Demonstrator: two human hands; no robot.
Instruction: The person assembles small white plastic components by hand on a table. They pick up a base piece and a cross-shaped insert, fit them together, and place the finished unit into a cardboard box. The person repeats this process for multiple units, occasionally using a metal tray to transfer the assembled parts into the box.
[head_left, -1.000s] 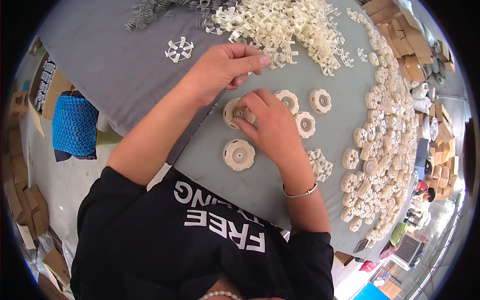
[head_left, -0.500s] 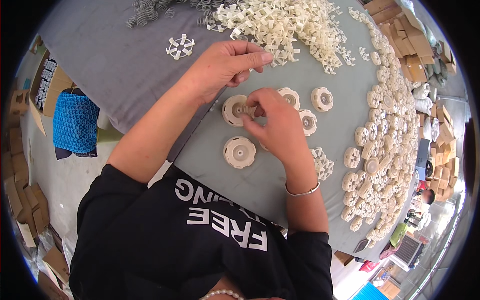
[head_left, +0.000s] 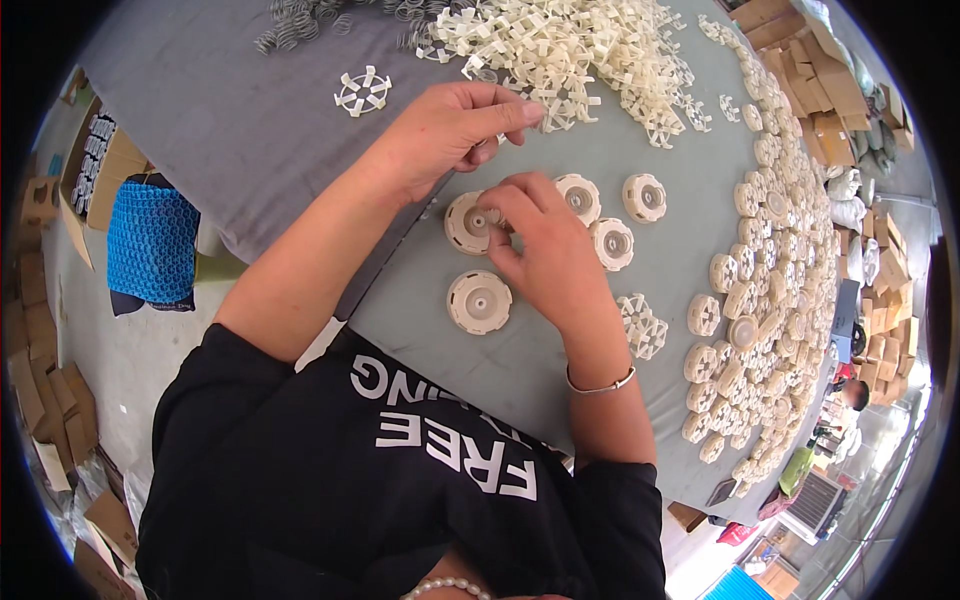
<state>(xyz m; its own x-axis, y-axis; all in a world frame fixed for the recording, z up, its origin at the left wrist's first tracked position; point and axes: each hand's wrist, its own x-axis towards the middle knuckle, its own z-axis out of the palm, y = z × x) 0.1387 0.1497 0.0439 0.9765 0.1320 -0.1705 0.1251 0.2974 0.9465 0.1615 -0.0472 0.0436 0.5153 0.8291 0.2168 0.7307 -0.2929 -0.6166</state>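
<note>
Here, right hand perhaps pinching over disc, left hand curled

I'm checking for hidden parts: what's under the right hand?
The right hand partly covers a round off-white housing on the grey-green cloth. Anything beneath its palm is hidden.

From the wearer's head, the left fisheye looks steeply down: black T-shirt nearest, at lower centre; right hand around mid-frame; grey tabletop reaching upper right.
</note>
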